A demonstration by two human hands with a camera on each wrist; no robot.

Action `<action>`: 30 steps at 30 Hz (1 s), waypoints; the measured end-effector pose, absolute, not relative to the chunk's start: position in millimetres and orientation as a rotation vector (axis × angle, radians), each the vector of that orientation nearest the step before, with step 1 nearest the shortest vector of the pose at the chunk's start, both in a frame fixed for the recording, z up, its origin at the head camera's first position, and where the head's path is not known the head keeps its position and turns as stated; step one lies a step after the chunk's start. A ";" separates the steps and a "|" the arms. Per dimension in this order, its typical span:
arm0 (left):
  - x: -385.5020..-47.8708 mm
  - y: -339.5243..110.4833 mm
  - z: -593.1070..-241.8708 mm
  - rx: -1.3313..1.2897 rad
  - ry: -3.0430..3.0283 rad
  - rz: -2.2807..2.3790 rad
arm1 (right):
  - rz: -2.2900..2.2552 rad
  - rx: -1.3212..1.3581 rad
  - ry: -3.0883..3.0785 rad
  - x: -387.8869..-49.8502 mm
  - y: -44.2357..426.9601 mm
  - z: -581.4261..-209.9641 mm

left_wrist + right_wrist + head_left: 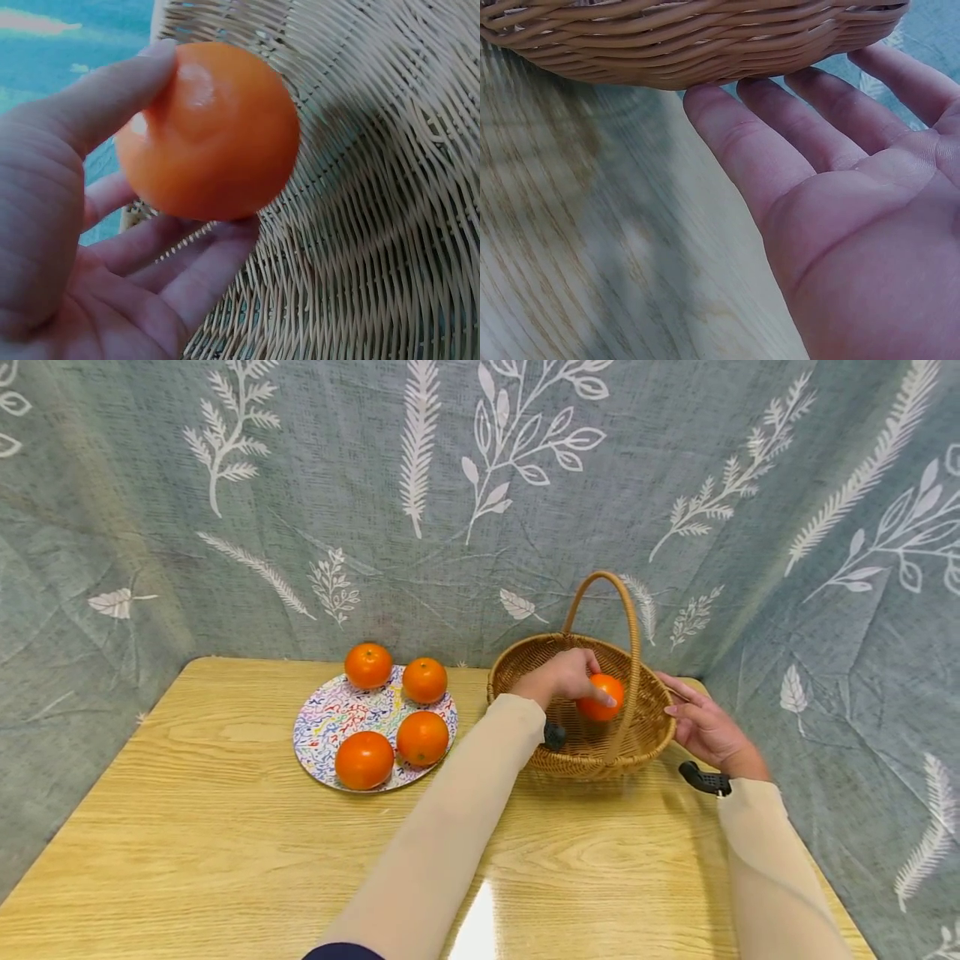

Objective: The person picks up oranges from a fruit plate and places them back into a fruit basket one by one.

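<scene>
In the head view, my left hand (pixel 566 677) reaches into a brown wicker basket (pixel 645 747) and grips an orange (pixel 600 700). Seen from the left wrist, the thumb lies over the smooth, shiny orange (pixel 217 135) and the fingers curl beneath it, close to the woven wall (pixel 375 187). My right hand (pixel 705 727) is at the basket's right side. In the right wrist view its fairly straight fingers (pixel 825 120) touch the outside of the wickerwork (pixel 705 45) from below. The arched handle (pixel 633 635) rises to the right of the left hand.
Left of the basket stands a round plate (pixel 330 727) with a multicoloured pattern, bearing several oranges (pixel 364 760). Both plate and basket are on a light wooden table (pixel 225 860). A grey-green curtain with white leaves (pixel 337 468) hangs behind and at the sides.
</scene>
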State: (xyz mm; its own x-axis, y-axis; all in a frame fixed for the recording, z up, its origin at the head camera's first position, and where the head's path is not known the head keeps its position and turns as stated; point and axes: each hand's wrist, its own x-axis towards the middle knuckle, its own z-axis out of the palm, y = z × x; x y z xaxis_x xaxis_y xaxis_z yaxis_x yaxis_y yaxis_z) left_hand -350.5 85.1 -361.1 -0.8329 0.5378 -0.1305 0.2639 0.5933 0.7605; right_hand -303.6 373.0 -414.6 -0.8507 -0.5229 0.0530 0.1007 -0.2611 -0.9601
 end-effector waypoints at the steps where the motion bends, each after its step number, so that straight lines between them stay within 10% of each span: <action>1: -350.1 86.9 -361.2 0.640 2.475 1.076 | -2.155 -0.514 1.607 -303.8 372.9 -414.6; 30: -344.7 87.9 -350.8 0.675 2.459 0.663 | -2.095 -0.500 1.670 -303.6 372.4 -408.9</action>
State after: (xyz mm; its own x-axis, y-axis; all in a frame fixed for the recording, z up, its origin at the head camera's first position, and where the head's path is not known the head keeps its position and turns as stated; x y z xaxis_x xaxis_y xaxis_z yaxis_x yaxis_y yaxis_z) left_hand -344.7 87.9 -350.8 -0.7516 0.5702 -0.3317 0.3261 0.7582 0.5646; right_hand -303.6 372.4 -408.9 -0.8503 -0.5258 0.0222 0.0958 -0.1962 -0.9759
